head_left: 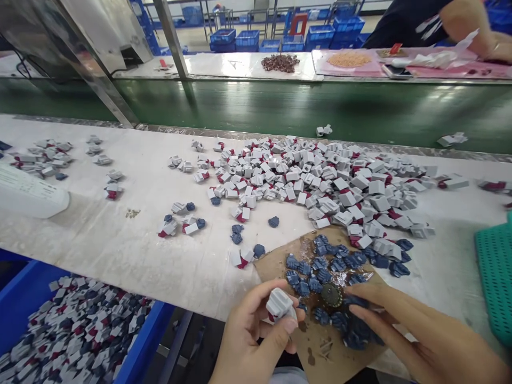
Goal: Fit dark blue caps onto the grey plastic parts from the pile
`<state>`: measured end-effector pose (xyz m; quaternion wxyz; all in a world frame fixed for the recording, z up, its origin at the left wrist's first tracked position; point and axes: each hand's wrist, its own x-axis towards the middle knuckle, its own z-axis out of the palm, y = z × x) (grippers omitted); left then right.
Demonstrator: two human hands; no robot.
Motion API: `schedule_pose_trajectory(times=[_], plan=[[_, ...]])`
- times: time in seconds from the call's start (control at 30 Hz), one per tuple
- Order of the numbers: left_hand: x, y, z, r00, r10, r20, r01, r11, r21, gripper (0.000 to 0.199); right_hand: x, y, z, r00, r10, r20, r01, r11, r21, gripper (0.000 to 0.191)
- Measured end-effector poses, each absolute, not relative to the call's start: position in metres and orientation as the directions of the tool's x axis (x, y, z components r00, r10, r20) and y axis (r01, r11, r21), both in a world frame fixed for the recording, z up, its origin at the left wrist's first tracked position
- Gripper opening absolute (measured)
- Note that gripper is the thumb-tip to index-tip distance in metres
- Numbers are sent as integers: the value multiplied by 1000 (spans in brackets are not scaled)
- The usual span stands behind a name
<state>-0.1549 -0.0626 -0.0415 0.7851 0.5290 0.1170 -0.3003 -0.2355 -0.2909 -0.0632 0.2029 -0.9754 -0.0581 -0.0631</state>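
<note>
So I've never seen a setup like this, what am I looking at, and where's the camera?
There's no machine arm here: these are a person's bare hands, seen by a camera worn on their head, looking forward and down. The left hand holds a gray piece with a bit of dark red showing. The right hand is at the small blue pieces on brown cardboard; whether it grips one, I can't tell. Beyond, a big gray and red heap covers part of the white table. At lower left, a blue bin holds many more.
</note>
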Motion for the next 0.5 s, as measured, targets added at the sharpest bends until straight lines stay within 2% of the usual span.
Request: schedule_pose_trajectory(times=[0.13, 0.3, 0.4, 0.5], plan=[[-152, -62, -38, 767, -338, -545, 637, 303, 708, 40, -224, -287, -61, 985, 80, 150, 123, -945, -303, 25], [-150, -63, -37, 755, -279, -593, 655, 344, 673, 37, -205, -278, -55, 951, 278, 137, 307, -905, -295, 23], [-150, -63, -41, 801, -267, -536, 598, 386, 702, 34, -197, -274, -56, 934, 322, 155, 351, -906, -236, 25], [-149, -62, -45, 847, -266, -460, 530, 389, 753, 28, -194, -275, -57, 926, 338, 168, 372, -895, -247, 29]])
